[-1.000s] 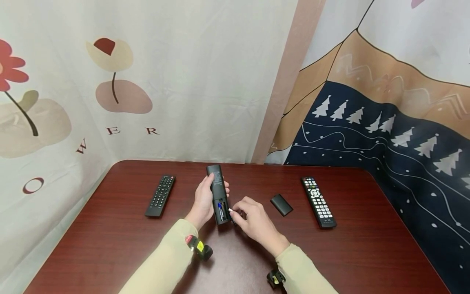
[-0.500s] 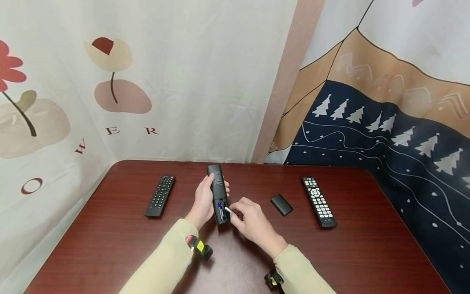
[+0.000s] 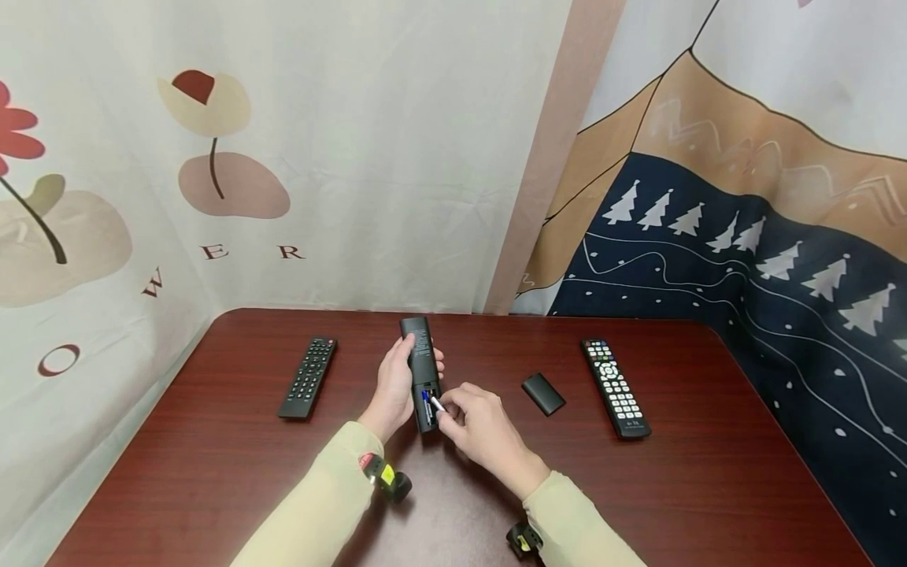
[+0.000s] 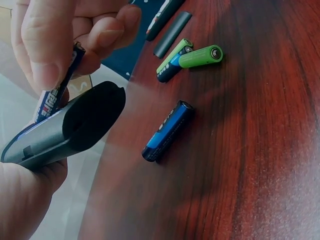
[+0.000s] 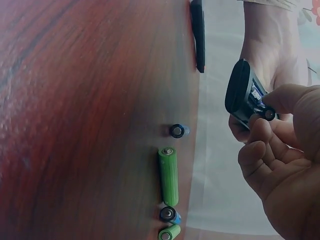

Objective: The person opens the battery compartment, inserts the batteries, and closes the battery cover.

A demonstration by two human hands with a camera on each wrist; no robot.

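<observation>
My left hand grips a black remote control, back side up, its battery compartment uncovered at the near end. One blue battery lies inside that compartment. A second battery is pinched between the thumb and finger of my right hand. It is dark blue and white, tilted, with its far end at the compartment opening in the left wrist view. Past the remote in that view, a blue battery lies apart on the table, and green batteries lie against another blue one.
A black battery cover lies right of my right hand on the dark red wooden table. Farther right is a black remote with white buttons. Another black remote lies to the left. Printed curtains hang behind the table.
My right hand has moved slightly left with the battery, bringing its tip from beside the remote to over the compartment. My left hand and the remote have hardly moved.
</observation>
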